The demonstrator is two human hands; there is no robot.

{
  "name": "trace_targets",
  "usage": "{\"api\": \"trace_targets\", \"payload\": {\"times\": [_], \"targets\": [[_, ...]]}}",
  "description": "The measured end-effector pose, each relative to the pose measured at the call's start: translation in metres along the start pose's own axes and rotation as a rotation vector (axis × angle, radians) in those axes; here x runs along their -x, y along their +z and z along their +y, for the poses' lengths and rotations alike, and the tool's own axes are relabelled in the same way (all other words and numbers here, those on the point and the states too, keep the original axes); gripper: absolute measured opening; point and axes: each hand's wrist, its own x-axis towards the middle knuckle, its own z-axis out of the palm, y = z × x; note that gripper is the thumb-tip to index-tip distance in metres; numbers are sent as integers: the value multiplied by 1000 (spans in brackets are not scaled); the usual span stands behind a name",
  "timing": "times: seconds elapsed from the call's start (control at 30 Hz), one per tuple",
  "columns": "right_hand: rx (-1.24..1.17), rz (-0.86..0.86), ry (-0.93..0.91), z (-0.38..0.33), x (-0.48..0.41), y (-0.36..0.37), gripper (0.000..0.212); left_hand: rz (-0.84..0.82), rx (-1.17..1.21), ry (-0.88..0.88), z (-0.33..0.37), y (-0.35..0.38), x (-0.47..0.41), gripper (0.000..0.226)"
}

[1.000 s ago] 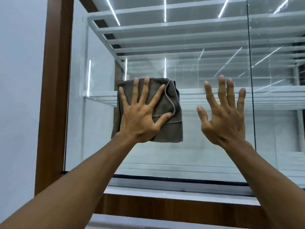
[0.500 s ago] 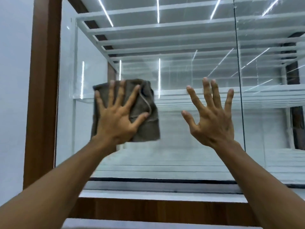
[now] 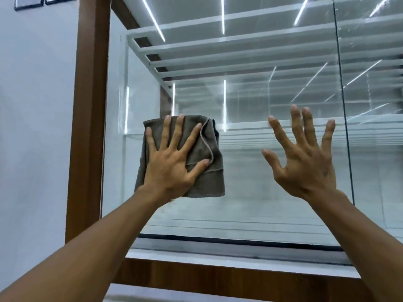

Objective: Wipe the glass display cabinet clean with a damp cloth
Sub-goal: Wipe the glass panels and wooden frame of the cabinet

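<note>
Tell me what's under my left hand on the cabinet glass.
A folded grey-brown cloth, pressed flat against the glass by the left hand with spread fingers. The patch of glass behind the cloth is covered, so its condition cannot be seen.

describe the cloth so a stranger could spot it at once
Find the big glass pane just right of the brown wooden post. The left hand presses a folded cloth flat against it. It is the only grey-brown fabric there.

I cannot tell whether my right hand [image 3: 305,162] touches the cabinet glass [image 3: 250,203]; its fingertips [image 3: 294,109] blur. My left hand [image 3: 172,168] hides much of the cloth [image 3: 210,182]. The top edge cuts off two dark frames [image 3: 28,2].
</note>
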Motion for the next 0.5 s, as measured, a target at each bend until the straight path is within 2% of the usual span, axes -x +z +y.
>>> {"api": "trace_targets", "payload": {"times": [0.13,0.33,0.37,0.5], "targets": [[-34,-1,-16,-15,2,4,73,-2,22,-116,10,-3,-12,83],[6,12,-29,-21,8,7,74,-17,14,26,-7,0,9,82],[12,8,-25,-21,7,7,74,-31,22,8,-12,-2,4,83],[22,-7,-27,-23,9,7,74,-48,118,-283,7,-10,-51,85]]}}
